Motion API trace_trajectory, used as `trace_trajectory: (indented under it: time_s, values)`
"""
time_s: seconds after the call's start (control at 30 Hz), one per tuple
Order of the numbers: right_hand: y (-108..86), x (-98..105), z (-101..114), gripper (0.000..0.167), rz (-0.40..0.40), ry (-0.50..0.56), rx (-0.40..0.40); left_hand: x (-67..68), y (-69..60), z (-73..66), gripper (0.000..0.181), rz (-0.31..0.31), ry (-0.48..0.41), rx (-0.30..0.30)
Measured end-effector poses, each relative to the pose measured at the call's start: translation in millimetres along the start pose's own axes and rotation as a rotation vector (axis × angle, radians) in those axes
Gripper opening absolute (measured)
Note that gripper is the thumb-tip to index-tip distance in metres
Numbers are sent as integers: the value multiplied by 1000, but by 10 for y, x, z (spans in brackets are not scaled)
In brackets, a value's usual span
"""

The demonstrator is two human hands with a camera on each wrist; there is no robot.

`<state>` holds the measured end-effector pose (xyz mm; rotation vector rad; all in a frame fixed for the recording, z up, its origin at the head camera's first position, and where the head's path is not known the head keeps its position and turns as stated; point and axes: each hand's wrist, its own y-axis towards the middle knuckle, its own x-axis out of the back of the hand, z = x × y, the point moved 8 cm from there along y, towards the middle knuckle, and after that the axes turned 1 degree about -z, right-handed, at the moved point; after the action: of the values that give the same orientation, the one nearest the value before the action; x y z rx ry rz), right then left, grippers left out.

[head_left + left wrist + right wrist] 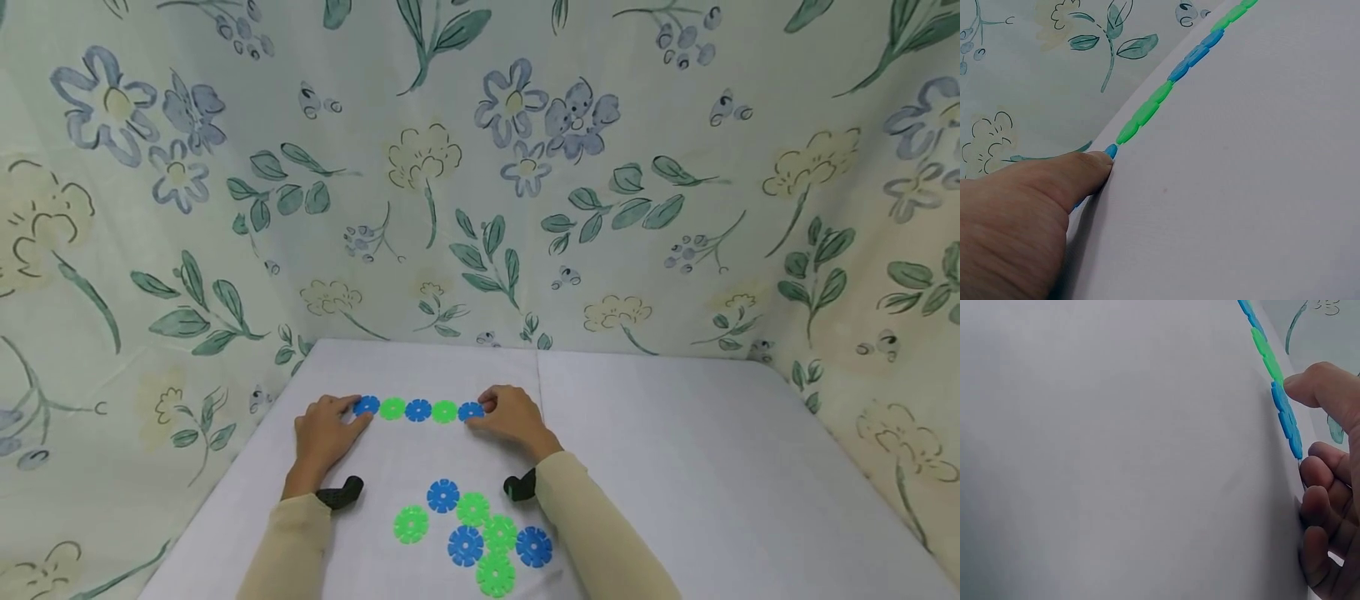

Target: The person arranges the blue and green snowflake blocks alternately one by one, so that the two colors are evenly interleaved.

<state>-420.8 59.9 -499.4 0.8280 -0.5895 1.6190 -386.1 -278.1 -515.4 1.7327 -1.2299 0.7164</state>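
Note:
A row of flat, notched plastic discs joined edge to edge, blue and green in turn, lies along the table's far side. At its left end my left hand point(327, 433) holds a blue disc point(367, 405) between thumb and fingers; the thumb hides most of that disc in the left wrist view. At the other end my right hand point(517, 419) grips another blue disc point(1285, 419) by its edges, its other fingers curled beside it. Between them sit a green disc point(392, 408), a blue disc point(418, 410) and a second green disc point(445, 412).
Loose discs lie nearer me between my forearms: several green ones, such as this green disc point(411, 524), and three blue, including this blue disc point(534, 547). Some touch or overlap. The white table point(712, 467) meets a floral cloth point(465, 208) behind and at the sides.

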Motion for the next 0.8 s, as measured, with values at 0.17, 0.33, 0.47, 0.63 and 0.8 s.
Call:
trace_trajectory:
  time_s: [0.17,0.33,0.47,0.63,0.8]
  values:
    - [-17,26,25,51,26,39,-7,-1,-1,-10,52,4,-1,7]
    - [-49,78,81,51,25,76,31,29,0,-19,51,-5,12,-3]
    - [-77,126,149,51,15,83,71,53,-9,-19,51,-2,16,0]
    - [-122,267,287,50,-33,13,111,37,-22,-9,52,4,7,-2]
    - [-192,496,404,46,-120,-94,146,17,-11,-8,52,1,1,-4]
